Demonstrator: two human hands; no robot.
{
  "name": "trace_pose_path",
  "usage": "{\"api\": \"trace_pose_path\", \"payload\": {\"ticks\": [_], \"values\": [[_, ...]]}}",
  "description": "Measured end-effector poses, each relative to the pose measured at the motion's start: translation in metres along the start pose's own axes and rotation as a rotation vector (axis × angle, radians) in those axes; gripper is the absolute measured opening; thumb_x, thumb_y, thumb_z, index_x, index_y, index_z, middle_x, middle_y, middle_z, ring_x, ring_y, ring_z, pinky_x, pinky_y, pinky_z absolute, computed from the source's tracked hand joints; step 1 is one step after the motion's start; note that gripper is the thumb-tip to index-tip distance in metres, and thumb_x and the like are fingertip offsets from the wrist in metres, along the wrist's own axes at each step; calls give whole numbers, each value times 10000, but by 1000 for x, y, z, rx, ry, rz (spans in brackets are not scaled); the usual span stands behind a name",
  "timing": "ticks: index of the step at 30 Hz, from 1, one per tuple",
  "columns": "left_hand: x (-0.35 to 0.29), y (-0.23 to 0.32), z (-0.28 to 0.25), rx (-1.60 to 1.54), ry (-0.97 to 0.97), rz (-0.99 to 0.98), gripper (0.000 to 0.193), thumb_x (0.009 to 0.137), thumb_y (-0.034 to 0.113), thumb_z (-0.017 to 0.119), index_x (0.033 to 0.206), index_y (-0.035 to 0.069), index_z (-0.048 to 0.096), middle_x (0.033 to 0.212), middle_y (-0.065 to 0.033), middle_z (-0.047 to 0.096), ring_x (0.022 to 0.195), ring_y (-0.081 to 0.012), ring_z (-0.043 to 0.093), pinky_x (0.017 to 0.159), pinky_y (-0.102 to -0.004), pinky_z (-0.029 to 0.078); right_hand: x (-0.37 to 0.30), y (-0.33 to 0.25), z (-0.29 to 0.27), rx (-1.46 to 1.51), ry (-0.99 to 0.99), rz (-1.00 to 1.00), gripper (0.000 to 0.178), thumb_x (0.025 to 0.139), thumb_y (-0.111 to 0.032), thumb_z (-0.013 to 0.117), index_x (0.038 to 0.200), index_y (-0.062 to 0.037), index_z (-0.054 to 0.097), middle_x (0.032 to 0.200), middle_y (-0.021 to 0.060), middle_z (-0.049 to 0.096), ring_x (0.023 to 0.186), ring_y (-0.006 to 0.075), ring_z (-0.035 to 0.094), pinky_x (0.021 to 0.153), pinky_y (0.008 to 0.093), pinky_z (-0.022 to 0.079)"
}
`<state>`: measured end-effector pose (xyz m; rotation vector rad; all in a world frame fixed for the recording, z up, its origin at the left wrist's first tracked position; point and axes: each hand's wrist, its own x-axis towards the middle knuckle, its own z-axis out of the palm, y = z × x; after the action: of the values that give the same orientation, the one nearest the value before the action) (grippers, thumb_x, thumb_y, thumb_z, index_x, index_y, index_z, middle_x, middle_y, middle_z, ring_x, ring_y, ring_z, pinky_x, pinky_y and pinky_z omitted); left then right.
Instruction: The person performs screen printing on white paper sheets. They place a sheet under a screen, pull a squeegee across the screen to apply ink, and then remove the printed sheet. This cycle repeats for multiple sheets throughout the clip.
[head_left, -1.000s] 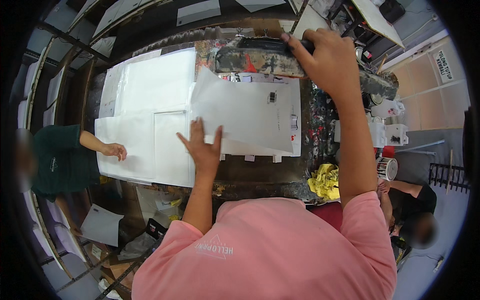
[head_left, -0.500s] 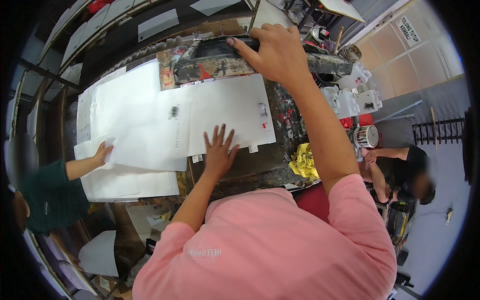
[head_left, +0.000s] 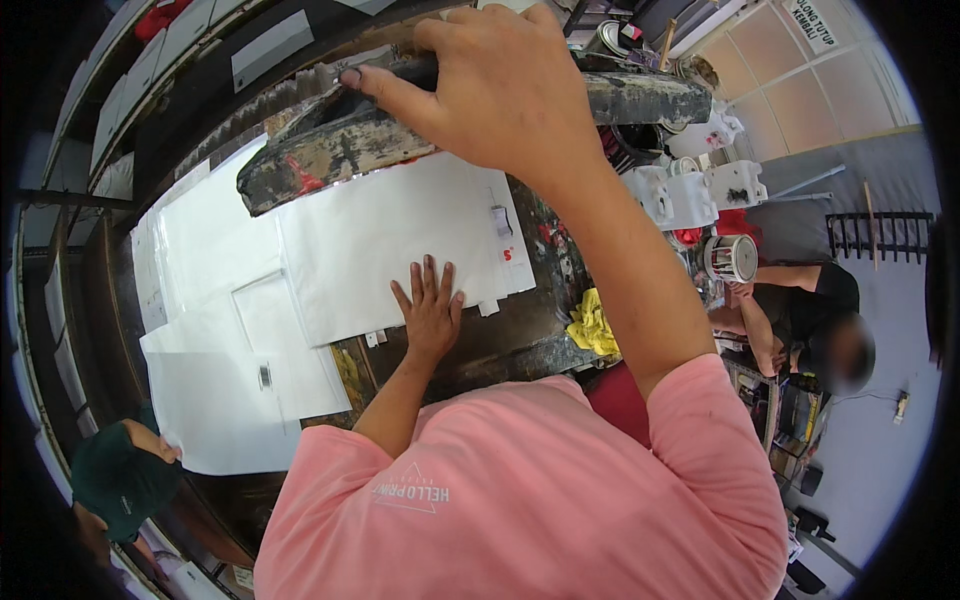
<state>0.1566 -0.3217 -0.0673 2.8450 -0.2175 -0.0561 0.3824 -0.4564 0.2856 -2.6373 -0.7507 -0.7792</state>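
Note:
My right hand [head_left: 505, 95] grips the ink-stained wooden edge of a screen-printing frame [head_left: 345, 150], thumb along the near side. The frame's near edge hangs tilted above the back of the table, and its far part is hidden by my hand. Below it, my left hand [head_left: 430, 315] lies flat with fingers spread on a blank white sheet [head_left: 355, 235]. Under that sheet's right end, a board [head_left: 515, 250] with small red marks sticks out. To the left, a co-worker's hand [head_left: 168, 450] holds the edge of a white sheet with a small dark print [head_left: 230, 410].
A stack of white sheets [head_left: 215, 240] covers the table's left. Right of my left hand lies a crumpled yellow cloth [head_left: 593, 328]. White plastic containers [head_left: 688, 200] and a paint can [head_left: 732, 258] stand farther right, near another person [head_left: 790, 310]. Racks [head_left: 80, 215] line the left.
My right hand and the frame have come left and nearer. The co-worker has drawn the printed sheet left, off the spot by my left hand, where a blank sheet shows.

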Motion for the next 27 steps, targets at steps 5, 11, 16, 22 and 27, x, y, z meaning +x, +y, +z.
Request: {"api": "trace_pose_path", "payload": {"ticks": [5, 11, 16, 22, 27], "values": [[0, 1, 0, 12, 11, -7, 620, 1134, 443, 427, 1682, 158, 381, 1770, -206, 249, 1639, -441, 191, 1244, -765, 37, -9, 1, 3, 35, 26, -1, 666, 950, -707, 609, 946, -77, 826, 859, 115, 757, 908, 280, 697, 875, 489, 436], [-1, -3, 3, -14, 24, -10, 602, 1144, 436, 398, 1685, 172, 378, 1778, -194, 234, 1647, -431, 171, 1238, -773, -15, -27, 1, 5, -30, -26, -33, 694, 965, -721, 588, 1005, -68, 818, 845, 100, 710, 884, 276, 673, 859, 483, 424], [6, -3, -2, -93, 35, -34, 554, 1162, 398, 351, 1675, 197, 406, 1778, -183, 244, 1648, -433, 171, 1235, -773, -51, -33, -3, 5, -39, -47, -14, 698, 980, -720, 568, 1057, -72, 815, 875, 99, 719, 913, 262, 676, 873, 477, 422], [13, 8, -9, -63, 18, 91, 559, 1150, 425, 367, 1655, 199, 448, 1770, -191, 263, 1641, -459, 172, 1231, -788, -16, -36, -2, 4, -44, -53, -9, 704, 982, -724, 563, 1067, -73, 819, 894, 98, 730, 941, 266, 681, 894, 478, 422], [15, 4, 2, -41, 39, 132, 598, 1120, 462, 437, 1652, 190, 447, 1759, -219, 264, 1630, -493, 169, 1227, -797, 19, -33, -2, 5, -6, -59, -7, 697, 977, -722, 571, 1001, -73, 823, 891, 104, 735, 939, 277, 677, 907, 473, 419]]}}
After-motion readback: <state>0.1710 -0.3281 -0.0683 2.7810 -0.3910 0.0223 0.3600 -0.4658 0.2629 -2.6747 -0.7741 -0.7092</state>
